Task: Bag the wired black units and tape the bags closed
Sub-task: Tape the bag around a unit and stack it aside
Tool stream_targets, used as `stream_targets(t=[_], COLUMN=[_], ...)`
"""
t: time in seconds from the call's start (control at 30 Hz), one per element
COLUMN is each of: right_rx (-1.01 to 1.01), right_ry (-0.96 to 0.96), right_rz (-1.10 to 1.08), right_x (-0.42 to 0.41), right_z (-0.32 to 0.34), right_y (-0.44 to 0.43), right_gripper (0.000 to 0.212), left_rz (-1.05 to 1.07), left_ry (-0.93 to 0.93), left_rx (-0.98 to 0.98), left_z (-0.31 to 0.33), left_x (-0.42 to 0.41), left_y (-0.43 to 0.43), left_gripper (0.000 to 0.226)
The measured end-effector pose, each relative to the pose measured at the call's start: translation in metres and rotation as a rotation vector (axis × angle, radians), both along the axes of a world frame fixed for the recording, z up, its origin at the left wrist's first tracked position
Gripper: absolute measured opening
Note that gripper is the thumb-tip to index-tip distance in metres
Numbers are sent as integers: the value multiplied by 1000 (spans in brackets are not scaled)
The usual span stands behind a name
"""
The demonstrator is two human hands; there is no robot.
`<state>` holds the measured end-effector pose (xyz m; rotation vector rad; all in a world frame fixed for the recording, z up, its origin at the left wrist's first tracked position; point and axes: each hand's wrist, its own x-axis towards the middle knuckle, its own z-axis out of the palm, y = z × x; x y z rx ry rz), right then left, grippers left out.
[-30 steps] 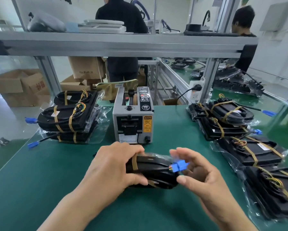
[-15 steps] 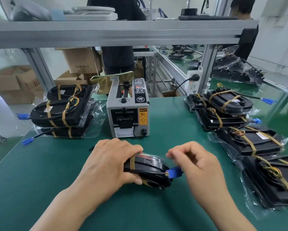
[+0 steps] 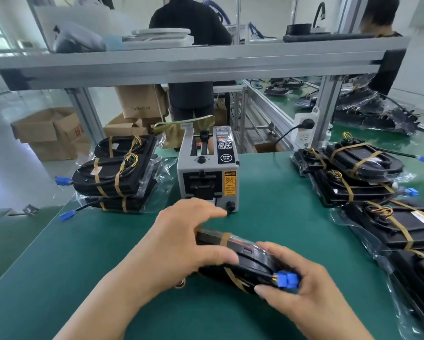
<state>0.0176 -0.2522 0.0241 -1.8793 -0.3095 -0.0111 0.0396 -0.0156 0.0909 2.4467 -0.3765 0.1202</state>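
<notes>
In front of the tape dispenser [image 3: 207, 177], the left hand [image 3: 184, 246] and right hand [image 3: 301, 298] each clasp an end of one black unit [image 3: 250, 263].

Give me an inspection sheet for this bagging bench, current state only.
Surface: green mat, no damage seen.
Job's things: black unit held mid-bench, tape bands round it; left stack and right pile of bagged units; tape dispenser behind.
Clutter: shelf above carries a grey bag and white trays.
Hands: left hand grips the unit's left end; right hand grips its right end, fingers round its blue plug.
Cables: two leads poke out of the left stack; black cord runs to the socket strip.
Surroundings: two people beyond the bench; cardboard boxes on the floor.
</notes>
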Motion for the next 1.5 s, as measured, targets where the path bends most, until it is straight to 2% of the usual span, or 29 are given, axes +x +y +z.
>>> stream_targets(t=[0.1,0.17,0.23,0.3,0.37,0.57,0.67,0.73,0.87,0.97,1.07,1.1,1.17,1.27,1.4,1.5], right_rx=[-20,-24,-46,-73,-75,-37,-15,-7,1,-1,-19,-31,-50,-61,-65,-77], right_ry=[-32,-54,-72,-97,-109,-92,-77,-73,-70,-89,-88,-89,-94,-94,-92,-105], right_rz=[-115,-184,-206,-194,-184,-202,-203,-207,-209,-209,-204,-206,-202,-197,-207,-209], right_x=[-5,-9,-13,-14,-15,-14,-13,-14,-14,-14,-15,-15,-16,-17,-21,-25], right_z=[-4,-8,-9,-10,-10,-9,-9,-9,-8,-8,-11,-13,-15,-17,-17,-17], right_y=[-5,-6,-4,-3,-3,-4,-4,-5,-5,-5,-5,-5,-4,-2,2,5], right_gripper=[63,65,66,67,67,67,68,68,68,66,65,66,66,61,57,57], left_rz=[351,540,602,640,668,677,687,701,762,751,833,841,812,572,251,223], left_ry=[42,259,504,566,560,561,554,565,552,458,435,399,281,72,139,213], left_rx=[-449,-811,-1100,-1234,-1279,-1363,-1328,-1342,-1431,-1393,-1445,-1422,-1236,-970,-743,-734], left_z=[7,1,-4,-11,-13,-13,-18,-20,-21,-22,-14,-9,2,14,9,1], left_x=[29,54,72,87,97,115,121,126,134,138,126,118,96,43,-28,-48], left_y=[2,-2,-10,-13,-15,-22,-22,-22,-24,-29,-33,-33,-33,-35,-53,-65], left_gripper=[30,17,12,15,16,17,34,37,26,26,3,7,9,21,11,12])
